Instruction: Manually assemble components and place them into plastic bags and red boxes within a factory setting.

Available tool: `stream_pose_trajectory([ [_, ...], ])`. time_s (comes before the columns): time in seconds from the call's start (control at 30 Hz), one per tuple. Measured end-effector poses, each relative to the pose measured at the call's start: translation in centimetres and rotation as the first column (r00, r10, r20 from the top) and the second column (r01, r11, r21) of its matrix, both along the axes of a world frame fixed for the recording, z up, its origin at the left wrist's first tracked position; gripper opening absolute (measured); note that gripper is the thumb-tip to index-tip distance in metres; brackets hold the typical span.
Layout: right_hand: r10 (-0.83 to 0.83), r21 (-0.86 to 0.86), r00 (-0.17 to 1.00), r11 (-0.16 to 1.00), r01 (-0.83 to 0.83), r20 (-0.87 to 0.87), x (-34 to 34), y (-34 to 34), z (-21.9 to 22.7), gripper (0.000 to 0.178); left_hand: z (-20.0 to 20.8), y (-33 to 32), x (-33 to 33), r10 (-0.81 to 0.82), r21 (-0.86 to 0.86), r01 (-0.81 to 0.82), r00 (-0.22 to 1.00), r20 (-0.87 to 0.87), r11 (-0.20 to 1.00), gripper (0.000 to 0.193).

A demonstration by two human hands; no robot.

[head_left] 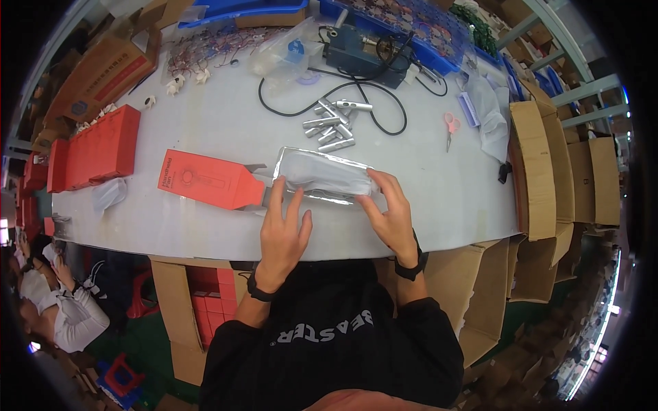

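The thing between the 2 hands is a long, low tray (322, 157) with a bright silver rim that shines like foil. Its corners look a bit round. Inside is a long shape in a cloudy white wrap (322, 176), full of soft folds (the wrap makes it too hard to tell what is under it). The tray lies a little slanted on the pale table (439, 198), with its left end farther from the person than its right end.

The left hand (286, 222) is at the near side of the tray, by its left half. It is open, with the fingers spread and a little bent, and the tips of 2 fingers reach the near edge. It is not closed around anything. The right hand (392, 214) is at the right end. Its thumb and fingers are wide apart, curved around that end and touching it. I cannot tell if they pinch it.

Just left of the tray, a red box (205, 179) lies flat, with its open flaps toward the tray. Past the tray is a small pile of shiny metal tubes (334, 127). Pink scissors (450, 125) lie well off to the right.
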State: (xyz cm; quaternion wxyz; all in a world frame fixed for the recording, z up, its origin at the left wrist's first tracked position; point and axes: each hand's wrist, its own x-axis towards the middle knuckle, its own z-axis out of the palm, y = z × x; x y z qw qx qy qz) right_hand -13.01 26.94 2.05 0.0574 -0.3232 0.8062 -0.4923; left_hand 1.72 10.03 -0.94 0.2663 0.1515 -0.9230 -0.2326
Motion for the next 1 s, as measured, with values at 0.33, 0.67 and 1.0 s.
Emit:
stream_pose_trajectory([
  [0.33, 0.02, 0.022, 0.994, 1.0, -0.018, -0.105, 0.3, -0.7, -0.1, 0.038, -0.1, 0.0, -0.1, 0.014, -0.006, -0.014, 1.0, -0.006, 1.0, 0.044],
  [0.67, -0.148, -0.256, 0.903, 0.929, 0.266, 0.403, -0.2, -2.3, 0.0, 0.036, -0.1, -0.1, 0.1, -0.028, -0.08, 0.028, 1.0, 0.001, 0.996, 0.052],
  [1.0, -0.238, -0.135, 0.732, 0.902, 0.411, 0.639, -0.9, -1.3, 1.5, 0.042, 0.5, 0.2, -0.4, -0.049, -0.215, 0.037, 0.997, -0.052, 0.976, 0.06],
])
